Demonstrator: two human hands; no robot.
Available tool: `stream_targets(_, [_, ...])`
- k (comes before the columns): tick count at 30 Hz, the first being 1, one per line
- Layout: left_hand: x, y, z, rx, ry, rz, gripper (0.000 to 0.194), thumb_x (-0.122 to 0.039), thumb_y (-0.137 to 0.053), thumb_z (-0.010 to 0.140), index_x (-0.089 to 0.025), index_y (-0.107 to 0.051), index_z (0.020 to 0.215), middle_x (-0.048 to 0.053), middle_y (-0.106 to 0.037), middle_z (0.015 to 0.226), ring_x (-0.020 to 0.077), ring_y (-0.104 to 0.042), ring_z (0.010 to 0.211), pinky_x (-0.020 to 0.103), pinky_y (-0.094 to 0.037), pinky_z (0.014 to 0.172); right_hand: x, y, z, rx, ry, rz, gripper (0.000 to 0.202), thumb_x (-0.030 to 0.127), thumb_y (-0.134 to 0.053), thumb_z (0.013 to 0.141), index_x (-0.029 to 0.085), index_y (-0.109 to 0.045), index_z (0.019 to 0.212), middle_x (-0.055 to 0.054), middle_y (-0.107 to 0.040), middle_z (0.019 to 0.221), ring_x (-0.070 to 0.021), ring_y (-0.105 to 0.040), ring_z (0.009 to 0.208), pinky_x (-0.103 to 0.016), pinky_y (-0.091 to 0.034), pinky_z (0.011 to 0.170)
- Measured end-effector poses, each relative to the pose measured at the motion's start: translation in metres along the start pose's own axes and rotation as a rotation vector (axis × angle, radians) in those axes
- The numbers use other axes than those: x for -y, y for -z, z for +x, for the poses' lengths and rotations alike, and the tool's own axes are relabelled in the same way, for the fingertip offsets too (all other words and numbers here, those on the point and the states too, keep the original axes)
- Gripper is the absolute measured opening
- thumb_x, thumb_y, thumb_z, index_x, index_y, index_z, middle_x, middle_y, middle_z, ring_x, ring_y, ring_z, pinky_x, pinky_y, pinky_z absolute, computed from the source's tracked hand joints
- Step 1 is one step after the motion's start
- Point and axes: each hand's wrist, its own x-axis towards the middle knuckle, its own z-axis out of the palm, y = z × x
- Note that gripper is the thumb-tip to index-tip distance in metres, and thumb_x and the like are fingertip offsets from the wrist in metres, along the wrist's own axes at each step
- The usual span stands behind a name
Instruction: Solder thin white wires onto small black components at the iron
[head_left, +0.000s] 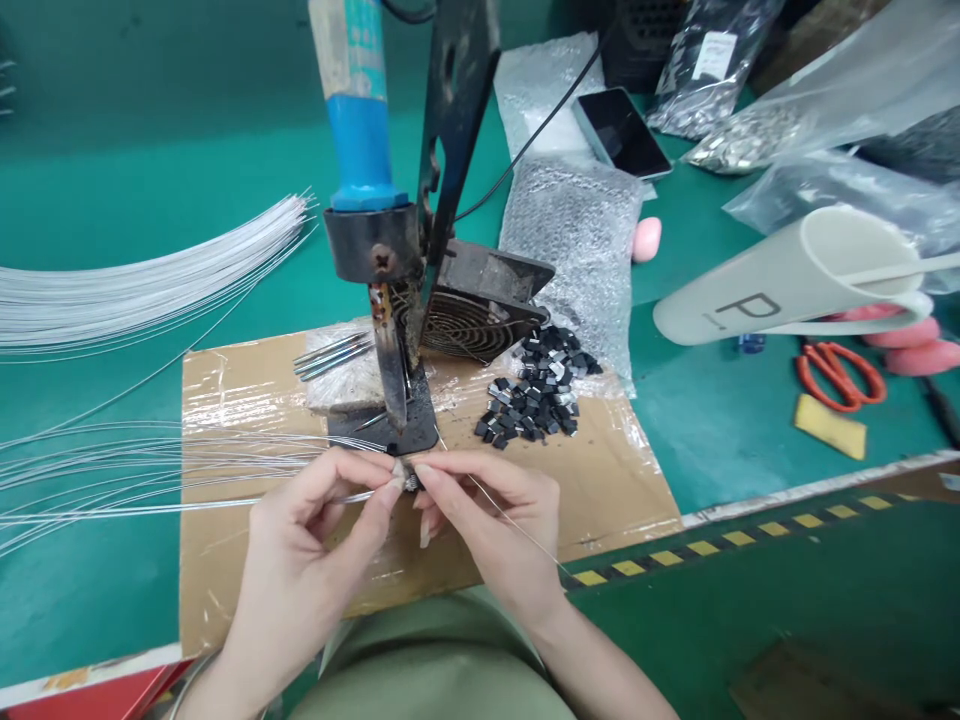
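Note:
In the head view, my left hand [319, 545] pinches thin white wire [352, 497] between thumb and forefinger, below the soldering iron's tip. My right hand [499, 525] meets it fingertip to fingertip. Its thumb and forefinger close on a small dark connector [411, 481], mostly hidden by the fingers. A thin strand of solder wire [517, 525] runs past my right hand. Just above my fingers, the blue-handled soldering iron [364, 150] hangs tip down in a black metal stand [457, 100]. Several more white wires [255, 445] trail in from the left.
Loose black connectors [536, 395] lie piled on the cardboard [615, 480], near a small fan [480, 310]. A wire bundle [150, 290] is at left. At right are bubble wrap [574, 240], a phone [622, 130], a white mug [757, 280], red-handled scissors [840, 375] and a yellow sponge [830, 427].

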Motion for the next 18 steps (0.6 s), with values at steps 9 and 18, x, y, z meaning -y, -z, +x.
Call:
stream_targets(9, [0.0001, 0.0009, 0.0019, 0.018, -0.008, 0.011, 0.009, -0.021, -0.08, 0.085, -0.023, -0.077, 0.077, 0.004, -0.081, 0.095, 0.0187, -0.075, 0.085, 0.027, -0.062, 0.083, -0.0017, 0.001, -0.0012, 0.004, -0.004, -0.009, 0.006, 0.024, -0.085, 0.087, 0.024, -0.09, 0.089, -0.001, -0.079, 0.064, -0.0129, -0.07, 0.045, -0.021, -0.064, 0.046])
stream_targets(18, [0.0018, 0.0027, 0.0023, 0.027, -0.017, 0.006, 0.01, -0.02, -0.079, 0.086, -0.022, -0.078, 0.077, 0.004, -0.081, 0.095, 0.0187, -0.076, 0.085, 0.026, -0.062, 0.081, -0.001, 0.0009, -0.0013, 0.01, 0.008, 0.013, 0.009, 0.02, -0.084, 0.086, 0.025, -0.09, 0.089, 0.0, -0.079, 0.064, -0.0127, -0.07, 0.044, -0.021, -0.065, 0.046])
